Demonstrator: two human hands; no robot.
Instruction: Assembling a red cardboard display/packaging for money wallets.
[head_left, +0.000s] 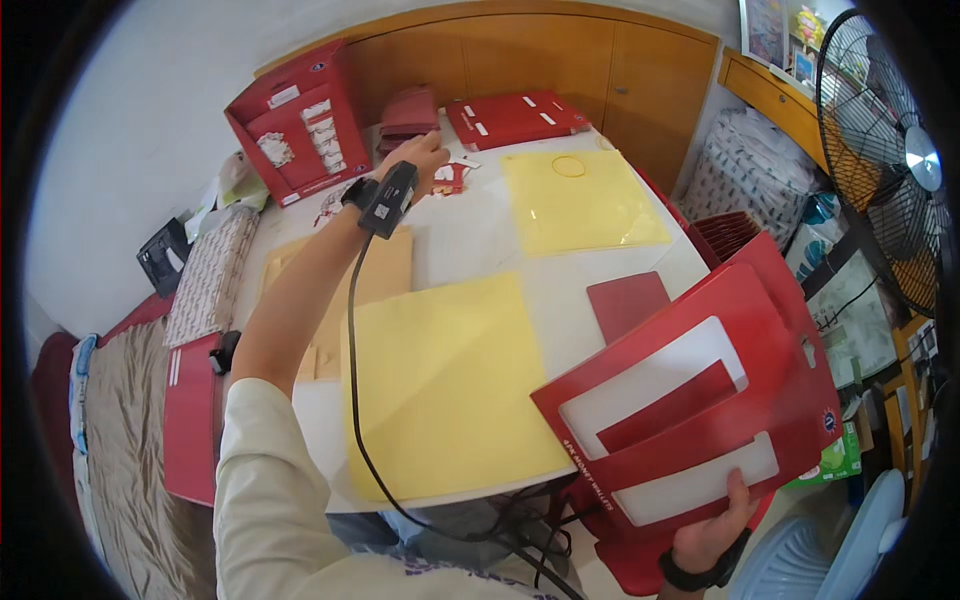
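Observation:
My right hand (715, 525) grips the lower edge of a large red cardboard display box (690, 400) with white cut-out panels, its thumb on the front face. The box is tilted over the near right corner of the table. My left arm stretches to the far side, where my left hand (425, 157) is at the near edge of a stack of dark red card wallets (408, 115). Its fingers look loosely apart, with nothing visible in them; their tips are partly hidden. Beside that hand lies a small red-and-white piece (450, 178).
An upright red display box (300, 130) and a flat red one (515, 118) are at the back. Yellow sheets (450, 390) cover parts of the white table (455, 245). A dark red card (628, 303) lies near the held box. A black fan (885, 160) stands at right.

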